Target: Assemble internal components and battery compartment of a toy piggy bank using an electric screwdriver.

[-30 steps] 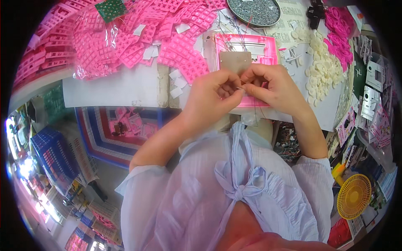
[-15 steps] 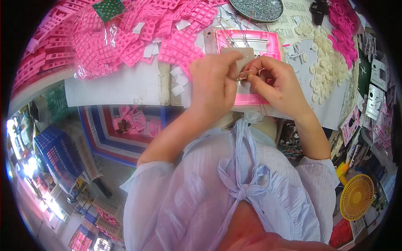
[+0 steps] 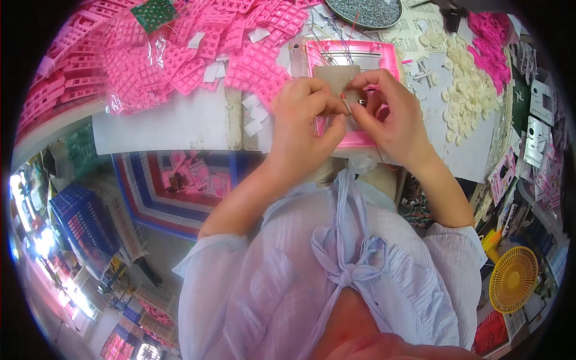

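My left hand (image 3: 306,123) and my right hand (image 3: 396,117) meet over a pink plastic casing (image 3: 389,57) on the table. Both are closed, fingertips pinching a small thin disc (image 3: 347,104) seen nearly edge-on; its exact kind is too small to make out. Beneath my fingers a grey-brown flat panel (image 3: 337,73) lies on the casing. Thin red and dark wires (image 3: 350,48) rise from the casing's far part. My hands hide much of the casing's middle.
Pink keypad pieces (image 3: 198,57) heap at the left, with a green circuit board (image 3: 154,14) on top. A round tray of small metal parts (image 3: 369,11) stands behind. Cream discs (image 3: 471,99) lie right. A striped basket (image 3: 135,186) sits below the table edge.
My left thumb and fingers have closed in on the disc that my right hand was holding. The disc has tilted from nearly flat to edge-on. The casing sits slightly further left in view.
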